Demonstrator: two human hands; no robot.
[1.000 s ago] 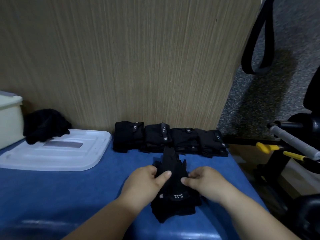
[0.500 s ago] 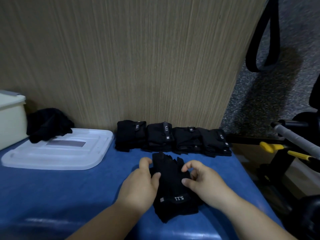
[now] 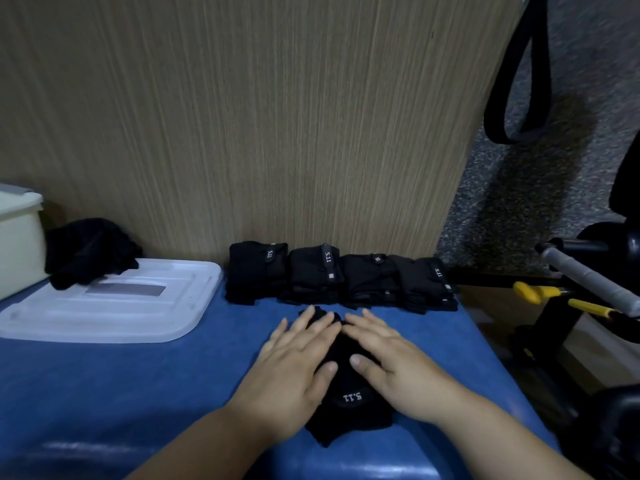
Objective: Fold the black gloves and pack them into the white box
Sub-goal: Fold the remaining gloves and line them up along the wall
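Black gloves (image 3: pixel 350 408) pressed under left hand (image 3: pixel 294 374) and right hand (image 3: pixel 398 370) — grips wide; white box (image 3: pixel 17 244) interior hidden.

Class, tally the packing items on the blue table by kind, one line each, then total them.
Folded glove bundles, back row: 4
Front glove: 1
Loose glove heap: 1
White lid: 1
White box: 1
Total: 8

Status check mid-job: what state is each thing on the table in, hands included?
Glove: flattened on the table, logo up.
Left hand: flat, fingers straight, pressing the glove.
Right hand: flat, pressing the same glove.
Folded gloves: four bundles in a row, unboxed.
Lid: lying flat on the table.
Loose gloves: crumpled heap, partly on the lid.
White box: at the left edge, inside hidden.
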